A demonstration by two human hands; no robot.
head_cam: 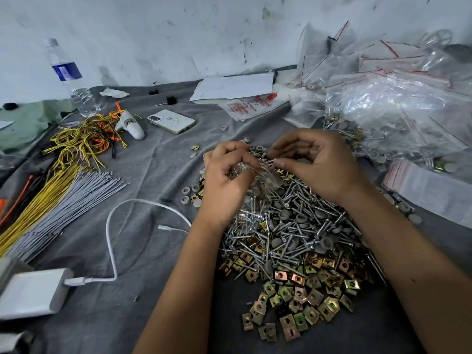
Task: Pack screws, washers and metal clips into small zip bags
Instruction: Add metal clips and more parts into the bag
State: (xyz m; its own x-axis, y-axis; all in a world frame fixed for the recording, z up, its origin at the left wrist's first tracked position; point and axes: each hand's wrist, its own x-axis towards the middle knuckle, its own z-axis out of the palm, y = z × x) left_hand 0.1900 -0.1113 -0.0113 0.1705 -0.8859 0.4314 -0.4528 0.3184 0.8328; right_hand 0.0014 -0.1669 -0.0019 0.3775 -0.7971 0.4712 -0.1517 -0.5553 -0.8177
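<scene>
A big heap of silver screws (288, 233) mixed with grey washers (325, 242) lies on the grey cloth before me. Brass-coloured metal clips (304, 297) spread along its near side. Above the heap's far edge, my left hand (227, 180) grips a small clear zip bag (265, 175) holding some parts. My right hand (321, 164) pinches the bag's top edge with thumb and forefinger, just right of my left hand. The bag's lower part is partly hidden behind my left hand.
Filled zip bags (398, 108) pile up at the right, with a stack of flat empty bags (429, 190) nearer. At the left lie yellow and grey cable bundles (69, 192), a phone (171, 121), a water bottle (69, 77) and a white charger with cable (35, 292).
</scene>
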